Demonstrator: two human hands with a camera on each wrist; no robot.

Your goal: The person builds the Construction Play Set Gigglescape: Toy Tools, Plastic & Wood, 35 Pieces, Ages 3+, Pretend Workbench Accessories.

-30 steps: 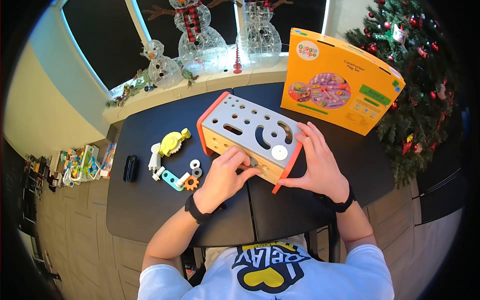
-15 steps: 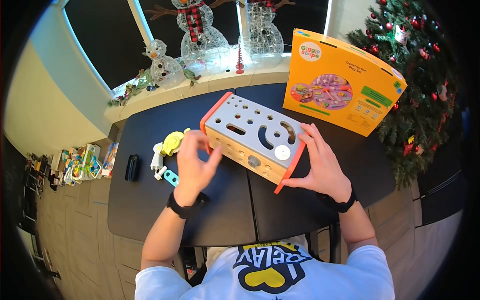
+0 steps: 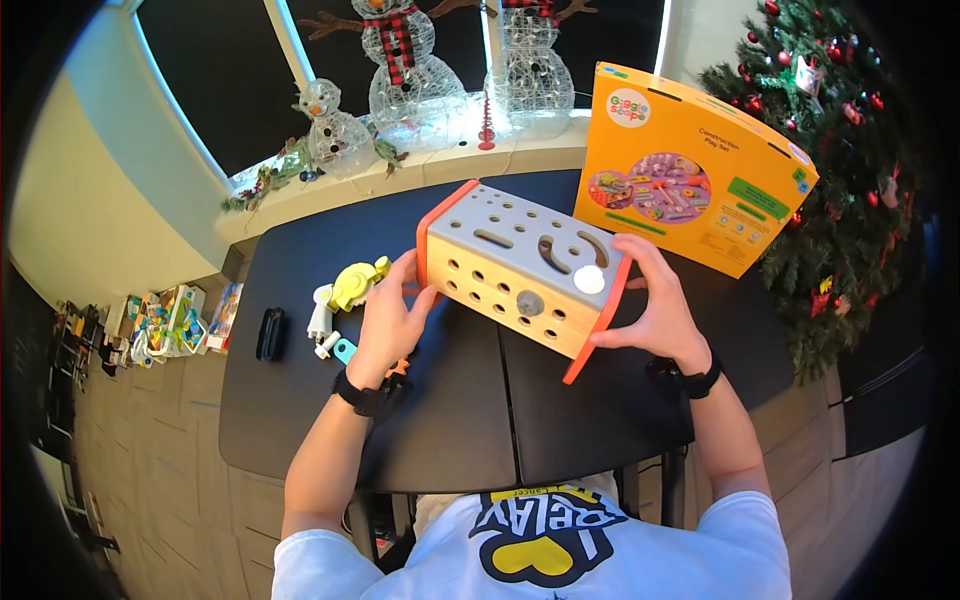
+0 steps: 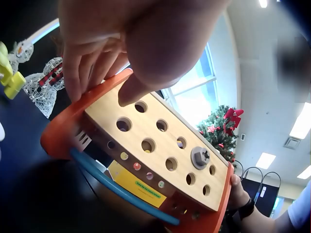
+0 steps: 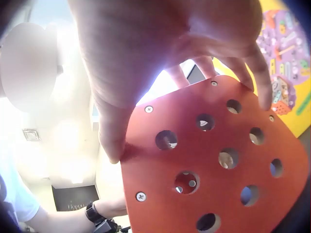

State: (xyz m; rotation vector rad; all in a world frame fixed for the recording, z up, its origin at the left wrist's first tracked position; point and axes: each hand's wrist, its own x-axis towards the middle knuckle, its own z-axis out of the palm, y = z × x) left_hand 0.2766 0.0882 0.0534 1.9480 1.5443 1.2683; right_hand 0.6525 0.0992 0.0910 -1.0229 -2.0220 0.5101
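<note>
Wooden toolbox, gripped at its red ends by left hand and right hand, might drop its grey bolt if tipped.

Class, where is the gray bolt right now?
In the head view, the gray bolt sits in the near wooden side of the toy box, right of its middle, closer to the right hand than to the left hand.

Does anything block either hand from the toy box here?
Nothing visible does. The left hand grips one end of the toy box, the right hand the other. The yellow toy piece lies off to the left.
</note>
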